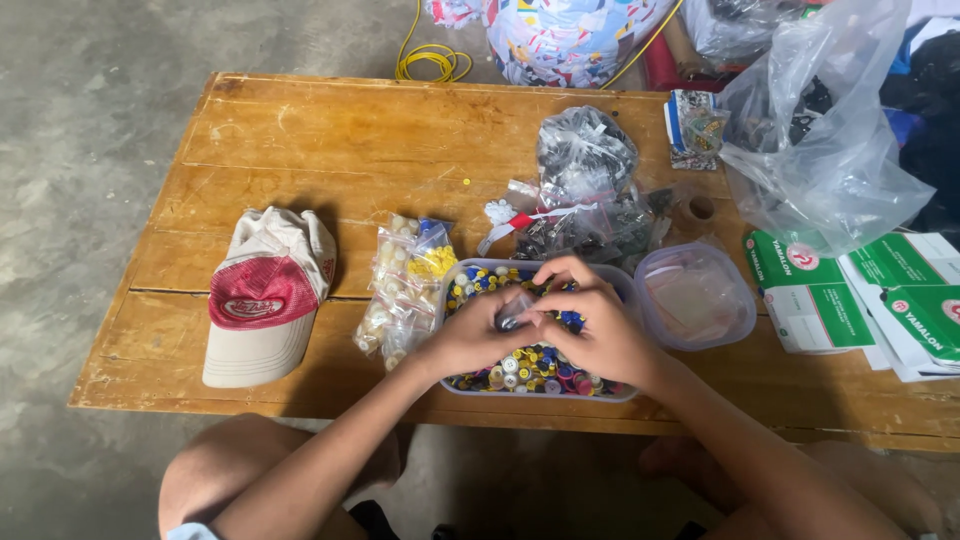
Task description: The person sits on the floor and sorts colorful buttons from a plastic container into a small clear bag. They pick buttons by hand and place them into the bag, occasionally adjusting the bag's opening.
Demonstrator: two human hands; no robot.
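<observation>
A clear plastic box (620, 290) full of small coloured buttons (520, 368) sits on the wooden table (330, 140) near its front edge. Both my hands hover over this box. My left hand (478, 335) and my right hand (590, 322) meet at the fingertips, pinching a small clear plastic bag (513, 313) with dark pieces inside. Which hand bears most of it I cannot tell.
The box's clear lid (695, 295) lies to the right. Small packets of pale and yellow buttons (405, 290) lie left of the box, a red and beige cap (265, 295) further left. Bags of dark parts (585, 185), a large clear bag (830, 140) and green and white cartons (815, 295) crowd the right side.
</observation>
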